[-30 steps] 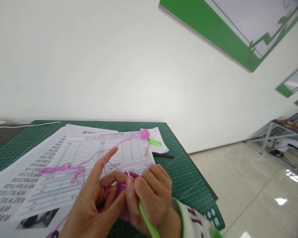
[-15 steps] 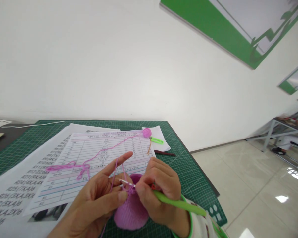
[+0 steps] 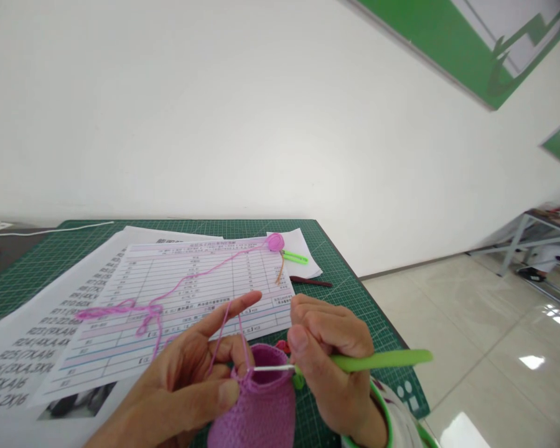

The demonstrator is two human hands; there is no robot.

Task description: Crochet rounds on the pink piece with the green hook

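My left hand (image 3: 186, 382) pinches the rim of a pink crocheted piece (image 3: 256, 404), with the index finger stretched out and pink yarn (image 3: 182, 286) looped over it. My right hand (image 3: 333, 361) grips a crochet hook with a green handle (image 3: 378, 359). Its metal tip points left into the top edge of the piece. The yarn runs back across the papers to a small pink disc (image 3: 275, 241).
Printed sheets (image 3: 121, 292) lie on a green cutting mat (image 3: 350, 311). A green clip (image 3: 295, 257) and a dark thin tool (image 3: 310, 282) rest near the far right corner. The mat's right edge drops to a tiled floor (image 3: 471, 336). A white wall stands behind.
The hook has swung from upright to level, pointing left into the piece. The crocheted piece has come up into clear view, and both hands sit a little further right.
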